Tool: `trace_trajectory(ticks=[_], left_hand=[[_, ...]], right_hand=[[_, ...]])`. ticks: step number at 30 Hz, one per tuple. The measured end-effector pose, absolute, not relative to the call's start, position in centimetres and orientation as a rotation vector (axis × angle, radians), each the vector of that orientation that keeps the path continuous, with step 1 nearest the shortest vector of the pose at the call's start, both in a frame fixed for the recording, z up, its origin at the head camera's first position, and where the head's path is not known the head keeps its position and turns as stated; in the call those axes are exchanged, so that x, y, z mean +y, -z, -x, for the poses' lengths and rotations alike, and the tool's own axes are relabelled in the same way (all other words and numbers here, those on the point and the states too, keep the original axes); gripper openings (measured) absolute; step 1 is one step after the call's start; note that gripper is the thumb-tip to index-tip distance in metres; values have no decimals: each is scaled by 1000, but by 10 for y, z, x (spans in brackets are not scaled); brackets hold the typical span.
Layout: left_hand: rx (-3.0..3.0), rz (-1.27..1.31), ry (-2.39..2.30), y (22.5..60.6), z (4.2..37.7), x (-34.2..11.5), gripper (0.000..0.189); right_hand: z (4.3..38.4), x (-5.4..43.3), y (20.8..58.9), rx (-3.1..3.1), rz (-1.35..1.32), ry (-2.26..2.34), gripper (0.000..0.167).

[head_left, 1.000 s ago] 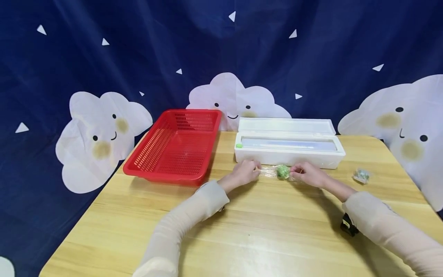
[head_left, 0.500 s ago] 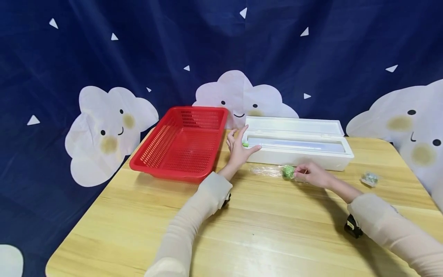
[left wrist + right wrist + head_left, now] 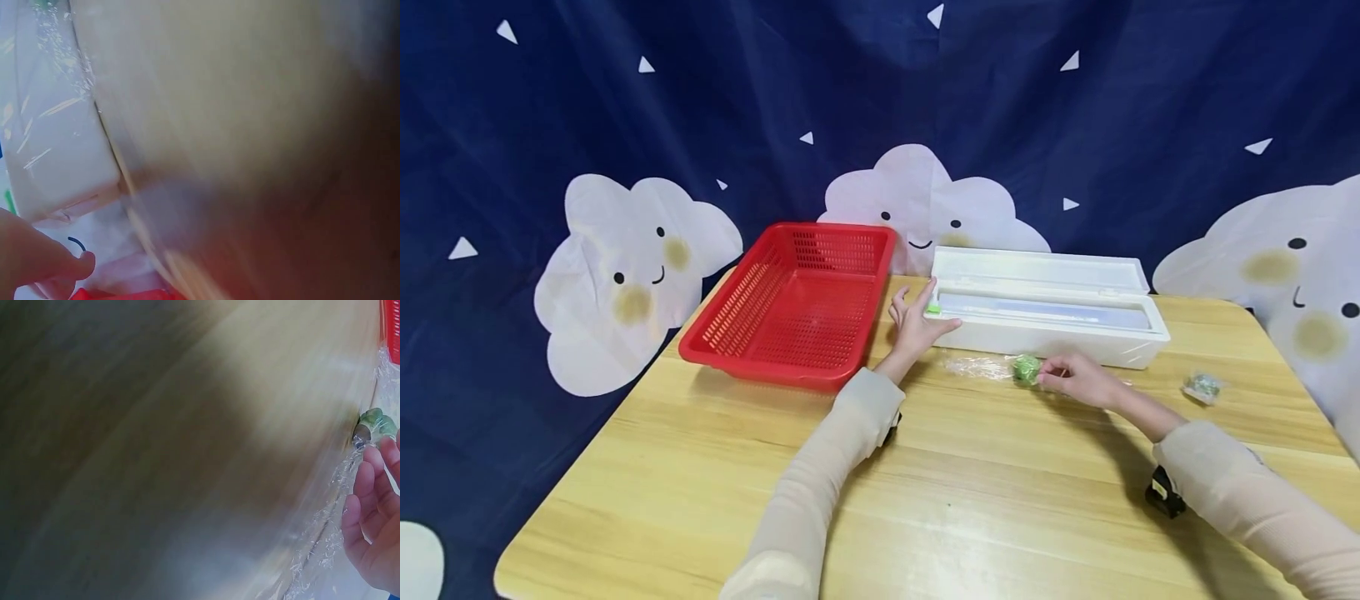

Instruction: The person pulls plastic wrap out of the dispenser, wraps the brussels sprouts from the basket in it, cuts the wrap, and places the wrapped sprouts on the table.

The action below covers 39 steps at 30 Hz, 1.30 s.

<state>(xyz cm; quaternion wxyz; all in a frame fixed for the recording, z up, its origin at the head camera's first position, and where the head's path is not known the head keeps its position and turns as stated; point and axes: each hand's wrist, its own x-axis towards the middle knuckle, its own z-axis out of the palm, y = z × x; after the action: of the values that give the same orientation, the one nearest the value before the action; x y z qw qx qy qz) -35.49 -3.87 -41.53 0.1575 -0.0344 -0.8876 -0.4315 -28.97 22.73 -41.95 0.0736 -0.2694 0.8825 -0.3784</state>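
In the head view, my left hand point(image 3: 916, 330) is at the left end of a white cling film dispenser box point(image 3: 1037, 337), thumb and fingers spread, near its green slider point(image 3: 933, 308). The dispenser's lid stands raised at the back. In front lies a strip of clear cling film point(image 3: 979, 367) with a small green vegetable piece point(image 3: 1024, 368), like a broccoli floret, on it. My right hand point(image 3: 1081, 380) pinches the film and vegetable at its right side. In the right wrist view, curled fingers meet the vegetable point(image 3: 375, 422); the thumb is out of sight.
A red perforated plastic basket point(image 3: 801, 379) stands left of the dispenser. A small film-wrapped green bundle point(image 3: 1203, 387) lies on the right of the wooden table point(image 3: 947, 533). A dark blue curtain point(image 3: 760, 75) with clouds hangs behind.
My left hand has let go of the film's left end and moved up and left to the dispenser's end, fingers spreading. The right hand stays at the vegetable. The view has shifted slightly.
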Motion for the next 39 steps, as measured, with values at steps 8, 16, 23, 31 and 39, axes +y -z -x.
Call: trace_trajectory(ticks=[8, 16, 23, 31, 39], left_hand=[[-2682, -45, 1084, 414, 357, -37, 79], [-2755, -77, 1001, 407, 354, -41, 78], [-2767, -111, 976, 409, 353, -39, 76], [-2794, -164, 950, 411, 352, -31, 75], [-2825, -237, 864, 409, 352, -37, 71]], right_hand=[[288, 229, 421, 2649, 777, 1136, 11], [292, 211, 370, 2713, 892, 786, 15], [322, 150, 333, 2940, 911, 770, 24], [350, 95, 362, 3161, 752, 656, 30], [358, 70, 368, 3266, 685, 576, 16]])
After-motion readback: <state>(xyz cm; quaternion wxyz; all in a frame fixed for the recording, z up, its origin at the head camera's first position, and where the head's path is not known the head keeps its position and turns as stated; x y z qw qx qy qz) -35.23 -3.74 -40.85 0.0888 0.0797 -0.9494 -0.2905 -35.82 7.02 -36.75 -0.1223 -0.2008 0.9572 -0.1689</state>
